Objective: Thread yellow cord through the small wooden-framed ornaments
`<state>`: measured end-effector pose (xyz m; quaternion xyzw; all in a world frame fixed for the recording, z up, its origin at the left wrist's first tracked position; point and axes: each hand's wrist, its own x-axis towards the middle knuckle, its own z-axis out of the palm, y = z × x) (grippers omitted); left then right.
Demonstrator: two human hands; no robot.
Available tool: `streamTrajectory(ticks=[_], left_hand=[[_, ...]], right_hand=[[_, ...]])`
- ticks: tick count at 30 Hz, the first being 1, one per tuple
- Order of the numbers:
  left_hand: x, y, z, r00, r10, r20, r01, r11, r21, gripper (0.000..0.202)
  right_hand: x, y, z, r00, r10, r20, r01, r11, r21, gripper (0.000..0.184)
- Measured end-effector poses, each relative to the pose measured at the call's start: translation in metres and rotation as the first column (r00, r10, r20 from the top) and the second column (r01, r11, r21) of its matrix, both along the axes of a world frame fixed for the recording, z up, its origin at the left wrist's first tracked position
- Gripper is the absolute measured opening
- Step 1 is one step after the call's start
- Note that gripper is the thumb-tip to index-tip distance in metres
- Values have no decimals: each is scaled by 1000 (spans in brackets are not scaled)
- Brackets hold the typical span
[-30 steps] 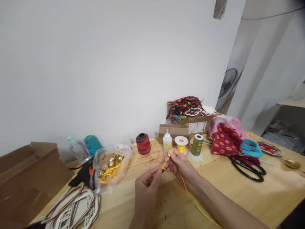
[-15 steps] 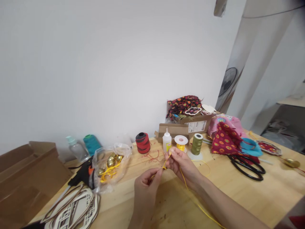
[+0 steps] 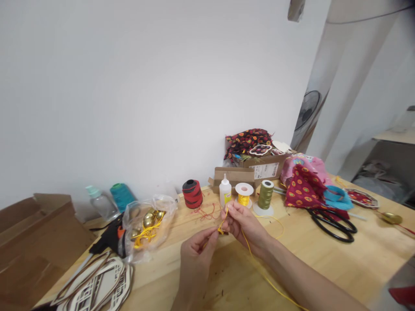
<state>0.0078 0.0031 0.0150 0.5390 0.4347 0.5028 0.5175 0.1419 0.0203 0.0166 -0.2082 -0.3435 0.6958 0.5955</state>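
Observation:
Thin yellow cord (image 3: 249, 248) runs between my two hands above the wooden table and trails off toward the lower right. My left hand (image 3: 198, 248) pinches the cord at a small yellow knot or loop, with a little dark piece just beside it. Slightly higher, my right hand (image 3: 241, 219) grips the same cord between thumb and fingers, and a length of it hangs from this hand. Behind the right hand stand a white glue bottle (image 3: 225, 193), a spool of yellow cord (image 3: 244, 199) and a cone of olive thread (image 3: 266, 195).
Left: a cardboard box (image 3: 39, 242), a glue gun (image 3: 108, 237), cut wooden frames (image 3: 97, 285) and a plastic bag of golden bells (image 3: 149, 218). A red-and-black thread cone (image 3: 192, 194) stands by the wall. Right: black-handled scissors (image 3: 337, 226), red patterned cloth (image 3: 303, 188) and blue tape (image 3: 339, 196).
The view has shifted slightly. Both hands keep their pinch on the yellow cord, and the small yellow knot at the left fingertips shows more clearly now.

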Motion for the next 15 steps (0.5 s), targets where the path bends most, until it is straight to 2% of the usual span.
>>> streamTrajectory(ticks=[8,15], left_hand=[[0,-2,-2,992,24,-122,-11,995,101,13],[0,1,-5,998,45,-54,-44,999,18,18]], right_hand=[[0,5,-5,997,-49,-54,42,989,-139,16],[1,6,-4,998,-53,-40,51,997,-65,16]])
